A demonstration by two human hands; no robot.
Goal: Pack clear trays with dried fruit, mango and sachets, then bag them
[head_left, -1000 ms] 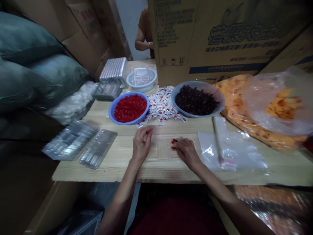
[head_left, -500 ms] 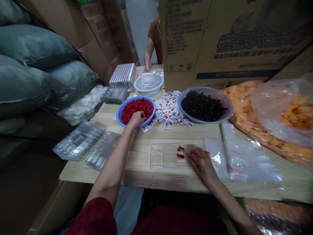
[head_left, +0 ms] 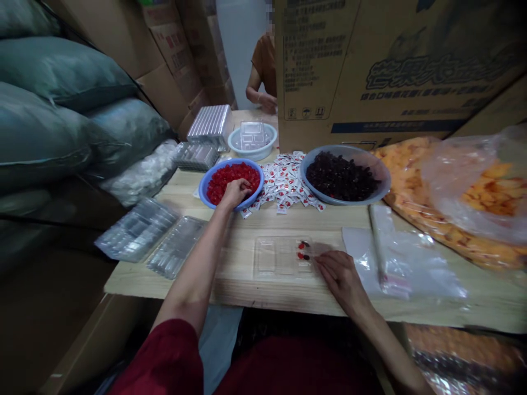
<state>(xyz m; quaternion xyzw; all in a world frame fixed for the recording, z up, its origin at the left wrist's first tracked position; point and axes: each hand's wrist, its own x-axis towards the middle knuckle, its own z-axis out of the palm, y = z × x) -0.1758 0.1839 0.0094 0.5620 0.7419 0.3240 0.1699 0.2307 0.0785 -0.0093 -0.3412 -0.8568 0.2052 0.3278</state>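
My left hand (head_left: 237, 192) dips into the blue bowl (head_left: 201, 193) of red glossy pieces (head_left: 224, 178). Its fingers are bent together at the pieces, and what lies between them is hidden. On the wooden table in front of me lies a clear plastic compartment tray (head_left: 267, 258). Two small red pieces and two dark ones sit in compartments at its right side. My right hand (head_left: 338, 274) pinches the tray's right edge between thumb and fingers. Further right stands a pale blue bowl (head_left: 386, 189) full of dark dried pieces (head_left: 341, 176).
Small white printed sachets (head_left: 284, 184) are heaped between the bowls. Stacked clear trays (head_left: 138, 230) lie at left. Plastic bags (head_left: 399, 263) and a bag of orange slices (head_left: 415, 192) lie right. A large carton (head_left: 313, 71) stands behind; a person (head_left: 263, 71) sits across.
My left hand has shifted slightly right within the red pieces. My right hand stays at the tray's edge. The person across has drawn a hand back from the far bowl.
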